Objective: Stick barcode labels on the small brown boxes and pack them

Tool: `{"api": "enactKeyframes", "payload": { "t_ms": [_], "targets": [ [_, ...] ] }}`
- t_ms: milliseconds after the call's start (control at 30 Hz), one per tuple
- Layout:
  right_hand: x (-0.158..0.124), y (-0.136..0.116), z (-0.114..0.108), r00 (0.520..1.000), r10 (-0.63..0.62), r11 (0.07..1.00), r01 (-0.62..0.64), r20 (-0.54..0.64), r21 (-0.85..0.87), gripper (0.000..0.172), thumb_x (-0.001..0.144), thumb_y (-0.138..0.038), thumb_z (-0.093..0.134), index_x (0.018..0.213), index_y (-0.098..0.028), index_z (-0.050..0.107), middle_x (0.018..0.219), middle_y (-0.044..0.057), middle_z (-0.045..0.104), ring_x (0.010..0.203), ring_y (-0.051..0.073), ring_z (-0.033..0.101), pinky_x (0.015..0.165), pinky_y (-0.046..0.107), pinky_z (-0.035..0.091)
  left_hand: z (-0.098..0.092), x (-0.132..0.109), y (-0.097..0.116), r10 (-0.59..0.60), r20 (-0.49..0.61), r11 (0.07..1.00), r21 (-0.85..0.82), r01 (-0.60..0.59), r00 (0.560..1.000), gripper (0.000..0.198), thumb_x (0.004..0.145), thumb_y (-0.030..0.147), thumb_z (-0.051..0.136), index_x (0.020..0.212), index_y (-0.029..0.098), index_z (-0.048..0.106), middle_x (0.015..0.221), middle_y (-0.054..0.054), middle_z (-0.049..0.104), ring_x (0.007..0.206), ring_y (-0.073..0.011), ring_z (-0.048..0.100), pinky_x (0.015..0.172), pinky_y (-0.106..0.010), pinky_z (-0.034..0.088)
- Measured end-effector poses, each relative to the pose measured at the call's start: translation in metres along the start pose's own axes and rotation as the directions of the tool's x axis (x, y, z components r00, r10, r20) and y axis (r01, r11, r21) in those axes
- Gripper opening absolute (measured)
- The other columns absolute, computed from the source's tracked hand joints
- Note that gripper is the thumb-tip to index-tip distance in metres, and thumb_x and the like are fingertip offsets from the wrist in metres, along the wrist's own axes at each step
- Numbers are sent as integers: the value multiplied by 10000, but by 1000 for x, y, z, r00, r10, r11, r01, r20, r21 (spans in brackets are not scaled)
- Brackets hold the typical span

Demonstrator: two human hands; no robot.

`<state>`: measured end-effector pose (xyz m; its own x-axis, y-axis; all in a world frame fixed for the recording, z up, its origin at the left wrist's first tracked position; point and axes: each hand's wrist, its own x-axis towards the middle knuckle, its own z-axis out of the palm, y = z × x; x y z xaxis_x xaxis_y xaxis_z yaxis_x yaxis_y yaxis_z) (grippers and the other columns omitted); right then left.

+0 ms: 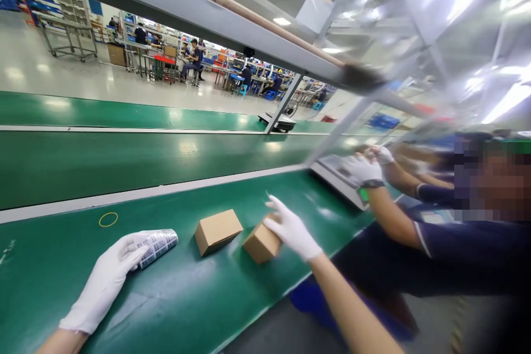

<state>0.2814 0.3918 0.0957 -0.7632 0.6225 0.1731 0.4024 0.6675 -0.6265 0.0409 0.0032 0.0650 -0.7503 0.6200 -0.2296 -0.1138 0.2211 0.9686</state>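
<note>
My left hand (107, 279), in a white glove, rests on the green conveyor belt (174, 304) and grips a small rolled packet with printed text (156, 246). My right hand (290, 228), also gloved, lies over the right side of a small brown cardboard box (260, 243) that sits tilted on the belt. A second closed cardboard box (218, 230) lies flat between my two hands, touching neither.
A yellow rubber band (108, 219) lies on the belt, far left. A co-worker in a dark blue shirt sits at my right, gloved hands (365, 168) over a grey tray (338, 174). Metal frame bars (286, 100) cross overhead. More workstations and people stand far behind.
</note>
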Motion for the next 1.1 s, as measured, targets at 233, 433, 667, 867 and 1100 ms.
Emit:
{"api": "enactKeyframes", "payload": {
  "t_ms": [233, 433, 667, 867, 1100],
  "targets": [
    [-67, -70, 64, 996, -59, 997, 63, -62, 54, 710, 943, -283, 632, 1591, -277, 343, 1575, 115, 442, 1436, 293, 450, 1168, 524, 436, 0, 1, 1, 11, -4, 1000, 16, -11, 1000, 484, 893, 570, 691, 1249, 243, 712, 1370, -89, 705, 1311, -331, 623, 1157, -474, 473],
    [-30, -121, 71, 924, -382, 917, 378, -12, -130, 789, 922, -116, 584, 1633, -255, 270, 1656, 134, 311, 1530, 328, 289, 1221, 569, 341, 0, -2, 7, 27, 2, 1000, -5, -27, 1000, 450, 920, 555, 664, 1228, 229, 708, 1366, -95, 708, 1304, -311, 630, 1175, -457, 444],
    [-5, -136, 73, 807, -514, 839, 544, 293, -26, 817, 930, -96, 546, 1656, -258, 207, 1700, 116, 227, 1528, 294, 318, 1217, 487, 379, -4, 0, 12, 70, -62, 997, -35, -73, 996, 486, 891, 556, 682, 1207, 189, 724, 1342, -137, 716, 1287, -348, 637, 1143, -491, 474],
    [-39, -151, 81, 695, -578, 790, 608, 428, 80, 777, 945, -84, 507, 1649, -237, 215, 1705, 99, 216, 1514, 288, 327, 1234, 499, 352, -5, 1, 14, 69, -40, 988, -137, -73, 997, 428, 910, 530, 679, 1178, 202, 743, 1330, -112, 728, 1270, -315, 659, 1131, -433, 499],
    [-33, -141, 59, 917, -302, 934, 231, 261, 271, 480, 997, -175, 466, 1465, -281, 452, 1186, 57, 653, 1113, 228, 642, 1032, 419, 542, -3, 3, 17, 18, -66, 989, -144, -27, 998, 405, 913, 521, 690, 1175, 218, 748, 1305, -88, 744, 1253, -309, 672, 1101, -412, 533]
  ]
}}
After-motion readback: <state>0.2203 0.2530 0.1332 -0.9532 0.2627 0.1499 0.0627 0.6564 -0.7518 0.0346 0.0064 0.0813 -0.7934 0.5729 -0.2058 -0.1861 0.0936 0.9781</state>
